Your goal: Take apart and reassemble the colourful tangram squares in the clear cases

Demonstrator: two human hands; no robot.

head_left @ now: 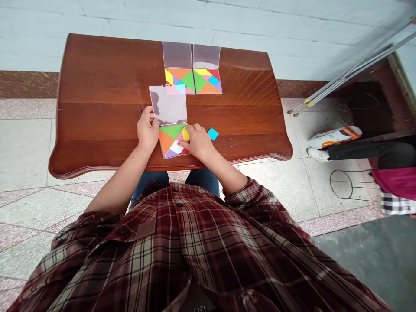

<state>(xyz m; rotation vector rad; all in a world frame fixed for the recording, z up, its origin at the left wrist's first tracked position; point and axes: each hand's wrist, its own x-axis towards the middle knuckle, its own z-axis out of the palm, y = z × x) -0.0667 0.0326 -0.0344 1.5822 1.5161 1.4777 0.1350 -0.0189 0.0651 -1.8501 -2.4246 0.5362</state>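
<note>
Three open tangram cases [172, 141] on a wooden surface [97, 78], two at top centre and one at lower centre beneath both hands. Fingers [149, 113] of the left hand [147, 129] clenched on the edge of the nearest case's clear lid [169, 105]. Fingers [187, 135] of the right hand [199, 142] spread over that case's coloured pieces [170, 141], resting without a grasp, a loose blue tile [212, 134] lying just beside them at right.

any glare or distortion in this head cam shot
Head view: sharp overall, no motion blur; wide-angle bending stretches the red plaid flannel shirt and curves the polished reddish-brown wooden table, with streaky glare at its far right; the clear plastic lid shows a dark patch, shadow or reflection.
</note>
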